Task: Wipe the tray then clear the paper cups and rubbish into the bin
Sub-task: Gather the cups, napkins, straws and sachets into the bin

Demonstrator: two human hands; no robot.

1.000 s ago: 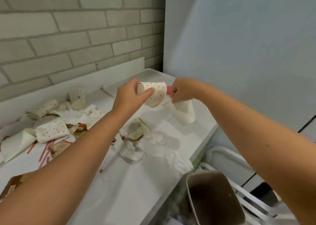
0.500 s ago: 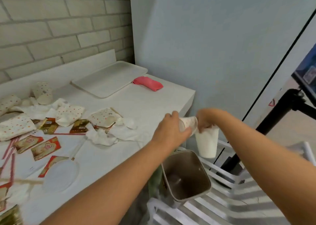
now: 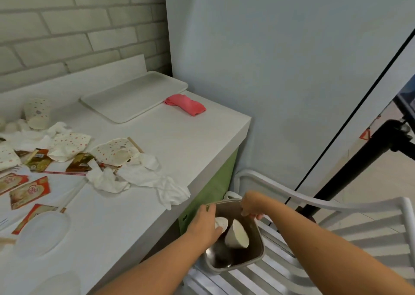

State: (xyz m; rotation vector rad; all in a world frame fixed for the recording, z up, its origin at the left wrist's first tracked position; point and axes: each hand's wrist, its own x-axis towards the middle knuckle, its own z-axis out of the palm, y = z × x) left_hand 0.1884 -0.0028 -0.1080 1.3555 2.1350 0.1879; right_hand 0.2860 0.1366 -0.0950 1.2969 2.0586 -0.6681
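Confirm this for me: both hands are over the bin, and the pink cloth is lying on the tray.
Not quite. In the head view the pink cloth lies on the counter beside the tray, not on it. The left hand and the right hand are indeed over the bin.

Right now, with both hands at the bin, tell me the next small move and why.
Probably let go with the left hand: it holds a paper cup over the bin, beside a white cup already in there. More cups and rubbish wait on the counter.
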